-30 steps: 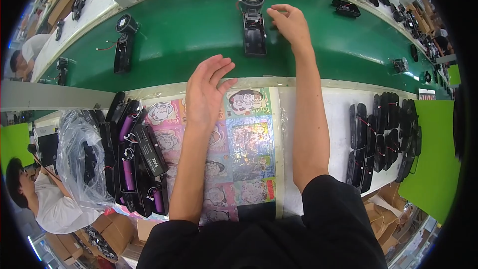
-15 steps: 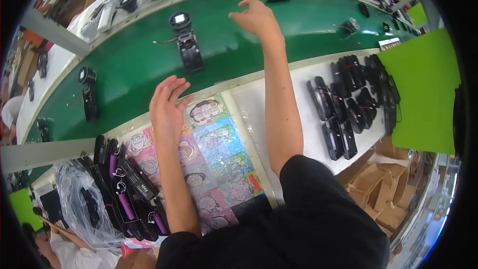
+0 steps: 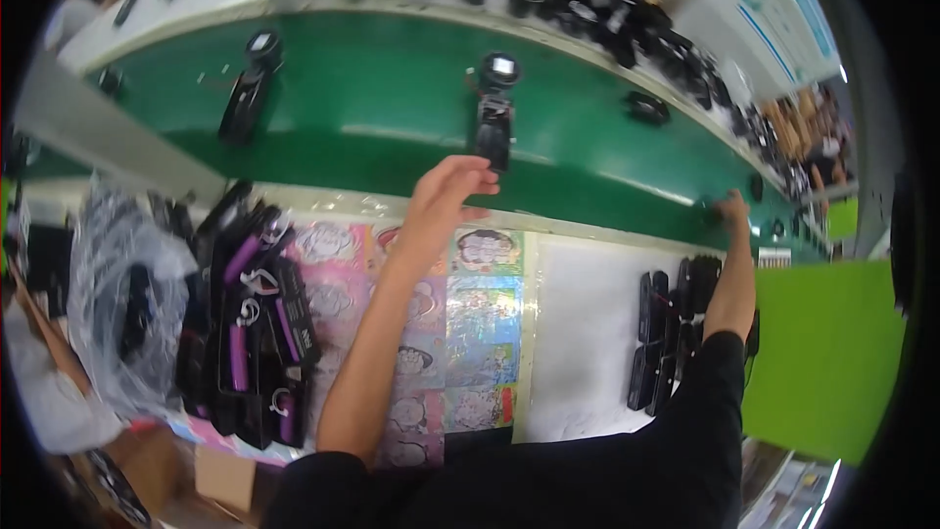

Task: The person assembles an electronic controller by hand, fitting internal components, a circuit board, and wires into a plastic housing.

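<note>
My left hand [image 3: 450, 201] is held over the near edge of the green conveyor belt [image 3: 382, 88], fingers stretched and slightly bent, holding nothing. Just beyond its fingertips lies a black device [image 3: 496, 122] with a round head and a long body. Far to the right, my right arm reaches across to the belt, where my right hand [image 3: 732, 206] is at a small dark part [image 3: 707, 208]. Both are small and smeared, so whether the fingers grip the part cannot be made out.
Black housings [image 3: 646, 333] stand in rows on the white table. At left are black cases with purple cylinders [image 3: 240, 353] and a clear plastic bag [image 3: 122, 323]. Another device [image 3: 253, 88] and a black piece [image 3: 647, 108] lie on the belt. A green panel [image 3: 822, 353] stands at right.
The view has turned to the right. My right hand has gone from above the belt's middle to the small part at far right. My left hand is closer to the black device.
</note>
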Action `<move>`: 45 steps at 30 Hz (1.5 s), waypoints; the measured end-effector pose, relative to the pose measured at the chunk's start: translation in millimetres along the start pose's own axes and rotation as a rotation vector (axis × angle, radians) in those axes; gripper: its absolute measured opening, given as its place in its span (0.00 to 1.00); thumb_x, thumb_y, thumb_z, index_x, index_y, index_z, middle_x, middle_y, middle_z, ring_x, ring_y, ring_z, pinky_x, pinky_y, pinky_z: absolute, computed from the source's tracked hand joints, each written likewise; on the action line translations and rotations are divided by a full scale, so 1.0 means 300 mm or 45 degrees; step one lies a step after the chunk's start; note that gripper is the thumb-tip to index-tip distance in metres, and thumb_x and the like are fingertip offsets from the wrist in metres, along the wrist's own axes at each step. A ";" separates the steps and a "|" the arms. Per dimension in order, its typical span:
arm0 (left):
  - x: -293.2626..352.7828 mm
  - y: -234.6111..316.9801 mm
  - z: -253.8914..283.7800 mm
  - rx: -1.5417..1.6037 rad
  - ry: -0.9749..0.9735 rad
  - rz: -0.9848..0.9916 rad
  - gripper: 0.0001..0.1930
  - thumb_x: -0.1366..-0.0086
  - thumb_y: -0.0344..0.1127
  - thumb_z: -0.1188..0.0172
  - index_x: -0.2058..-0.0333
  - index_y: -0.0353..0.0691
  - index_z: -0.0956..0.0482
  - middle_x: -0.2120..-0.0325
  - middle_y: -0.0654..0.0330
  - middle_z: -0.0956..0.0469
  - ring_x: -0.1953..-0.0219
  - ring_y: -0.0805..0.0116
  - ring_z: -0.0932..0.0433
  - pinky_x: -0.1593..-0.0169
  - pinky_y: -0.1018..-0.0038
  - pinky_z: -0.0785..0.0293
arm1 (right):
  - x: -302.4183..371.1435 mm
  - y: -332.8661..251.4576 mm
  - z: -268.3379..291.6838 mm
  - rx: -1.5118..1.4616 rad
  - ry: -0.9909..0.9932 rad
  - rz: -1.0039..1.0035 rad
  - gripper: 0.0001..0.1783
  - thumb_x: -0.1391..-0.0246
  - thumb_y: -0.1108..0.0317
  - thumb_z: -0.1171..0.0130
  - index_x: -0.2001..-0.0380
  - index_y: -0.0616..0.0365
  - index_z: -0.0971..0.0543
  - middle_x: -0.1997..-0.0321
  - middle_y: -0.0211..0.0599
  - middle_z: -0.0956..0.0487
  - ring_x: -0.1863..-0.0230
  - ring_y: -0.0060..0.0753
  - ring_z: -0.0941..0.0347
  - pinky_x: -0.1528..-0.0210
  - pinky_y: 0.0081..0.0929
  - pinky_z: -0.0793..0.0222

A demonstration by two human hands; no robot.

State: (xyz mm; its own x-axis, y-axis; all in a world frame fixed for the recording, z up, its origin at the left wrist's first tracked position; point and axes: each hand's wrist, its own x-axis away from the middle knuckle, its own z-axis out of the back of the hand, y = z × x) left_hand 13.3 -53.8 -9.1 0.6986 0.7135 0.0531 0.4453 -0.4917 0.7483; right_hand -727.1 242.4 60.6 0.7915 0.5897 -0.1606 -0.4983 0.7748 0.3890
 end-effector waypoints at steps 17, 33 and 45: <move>-0.016 -0.034 -0.077 0.094 -0.372 -0.214 0.37 0.42 0.46 0.39 0.38 0.45 0.48 0.46 0.56 0.39 0.45 0.66 0.36 0.49 0.70 0.32 | 1.085 -1.466 0.850 -2.635 -1.344 0.740 0.31 0.42 0.51 0.54 0.41 0.58 0.42 0.44 0.43 0.34 0.53 0.41 0.28 0.62 0.33 0.25; -0.043 -0.086 -0.026 -0.680 0.462 -1.596 0.14 0.41 0.39 0.43 0.60 0.40 0.31 0.68 0.61 0.29 0.64 0.71 0.28 0.68 0.68 0.27 | 1.523 -1.895 1.520 -1.317 0.238 2.293 0.09 0.51 0.76 0.47 0.65 0.65 0.23 0.63 0.38 0.22 0.61 0.28 0.26 0.56 0.22 0.33; -0.180 -0.198 -0.044 0.918 -0.011 -0.394 0.16 0.46 0.29 0.42 0.56 0.43 0.30 0.68 0.64 0.31 0.66 0.72 0.29 0.67 0.72 0.30 | 2.086 -2.574 1.462 -1.007 -0.149 2.471 0.13 0.56 0.61 0.41 0.68 0.57 0.19 0.65 0.46 0.21 0.60 0.50 0.25 0.57 0.40 0.29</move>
State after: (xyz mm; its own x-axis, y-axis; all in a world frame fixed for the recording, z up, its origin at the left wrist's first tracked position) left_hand -58.1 -56.5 -47.6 0.4862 0.8686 -0.0953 0.8722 -0.4758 0.1137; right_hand 308.2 -86.9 57.5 -0.8120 0.5803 -0.0619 -0.5010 -0.7475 -0.4362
